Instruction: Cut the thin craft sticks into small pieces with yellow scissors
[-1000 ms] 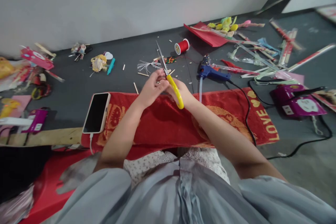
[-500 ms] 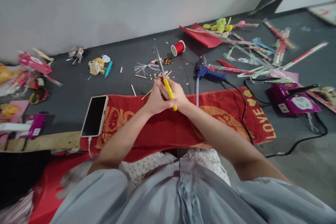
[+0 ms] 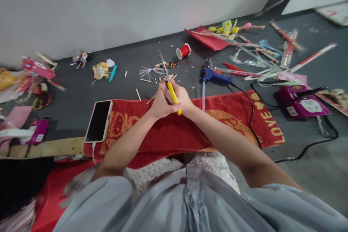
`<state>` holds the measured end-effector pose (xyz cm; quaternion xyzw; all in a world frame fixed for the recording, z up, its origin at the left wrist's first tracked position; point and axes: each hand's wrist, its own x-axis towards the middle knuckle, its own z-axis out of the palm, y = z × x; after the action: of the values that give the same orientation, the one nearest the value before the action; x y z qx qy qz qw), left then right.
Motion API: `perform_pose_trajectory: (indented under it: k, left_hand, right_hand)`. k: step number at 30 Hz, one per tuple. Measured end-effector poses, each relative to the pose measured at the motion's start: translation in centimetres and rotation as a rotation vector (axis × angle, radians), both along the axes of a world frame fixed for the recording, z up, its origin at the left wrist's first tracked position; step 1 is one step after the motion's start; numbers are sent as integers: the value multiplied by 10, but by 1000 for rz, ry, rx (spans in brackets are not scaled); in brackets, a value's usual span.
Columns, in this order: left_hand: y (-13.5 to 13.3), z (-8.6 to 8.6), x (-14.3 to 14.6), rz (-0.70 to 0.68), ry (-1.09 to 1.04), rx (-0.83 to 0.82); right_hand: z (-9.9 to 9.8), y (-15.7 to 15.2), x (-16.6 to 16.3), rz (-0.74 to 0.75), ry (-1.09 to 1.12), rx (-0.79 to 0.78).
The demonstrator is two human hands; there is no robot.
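Note:
My left hand [image 3: 159, 103] and my right hand [image 3: 185, 99] meet over the front of the table, fingers curled together. Between them are scissors [image 3: 174, 96] with a yellow handle, seen nearly edge-on, the metal blades pointing up and away. My left thumb lies across the lower handle. My right hand closes around the handle from the other side, with its fingertips mostly hidden. Just beyond the blades lie small cut stick pieces [image 3: 160, 79], a bundle of white strands [image 3: 149, 71] and a spool of red thread [image 3: 183, 51]. A red towel [image 3: 168, 134] is spread below my hands.
A blue glue gun [image 3: 216, 77] with a black cord lies right of my hands. A charging phone [image 3: 98, 121] rests on the towel's left end. Purple boxes [image 3: 303, 101] and wrapped sticks [image 3: 312, 58] crowd the right. Red paper [image 3: 209, 38] lies at the back.
The view has shifted slightly. My hands keep the same hold on the scissors, whose handle has moved a touch left in the picture.

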<state>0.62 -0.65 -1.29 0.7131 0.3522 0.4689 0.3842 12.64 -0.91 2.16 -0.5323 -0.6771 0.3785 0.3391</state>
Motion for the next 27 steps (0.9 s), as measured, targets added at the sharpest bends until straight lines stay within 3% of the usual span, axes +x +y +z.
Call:
perform_pose_trajectory:
  k: [11,15,18,22,27]
  left_hand:
    - [2,0,-3,-29,2,-55]
    - [8,9,-9,-43,-90,-60]
    - [12,23,-16,153,-149,-23]
    - [13,39,-26,451,67,216]
    - [14,43,-37,579,308,421]
  right_hand:
    - [4,0,0,2,16,-29]
    - [9,-2,3,-2,-93,14]
    - [14,-5,8,-29,-224,25]
    - [21,-10,14,-26,-309,81]
    - [23,-14,17,-20,-377,149]
